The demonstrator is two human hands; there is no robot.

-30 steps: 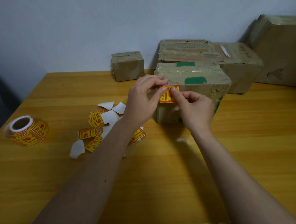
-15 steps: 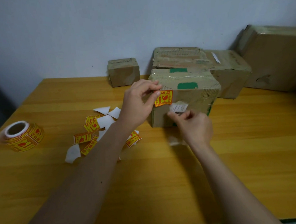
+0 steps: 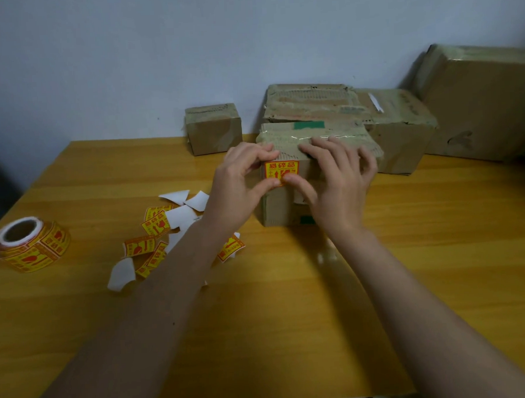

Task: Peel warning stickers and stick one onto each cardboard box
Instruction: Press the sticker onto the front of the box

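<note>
A taped cardboard box [image 3: 281, 205] stands mid-table in front of me. A yellow-and-red warning sticker [image 3: 281, 168] lies on the upper left of its front face. My left hand [image 3: 240, 181] holds the sticker between curled fingertips at its top edge and a thumb on its lower edge. My right hand [image 3: 341, 179] rests on top of the box with fingers spread, and its thumb presses the sticker's lower right corner.
A sticker roll [image 3: 29, 244] sits at the table's left edge. Several loose stickers and white backing scraps [image 3: 157, 227] lie under my left forearm. A small box [image 3: 213, 130], two mid-size boxes [image 3: 308, 102] [image 3: 404, 136] and a large box [image 3: 487, 105] line the wall.
The sticker went from hanging tilted in my left fingers to lying flat on the box front. My right hand rose from the box's lower front to its top.
</note>
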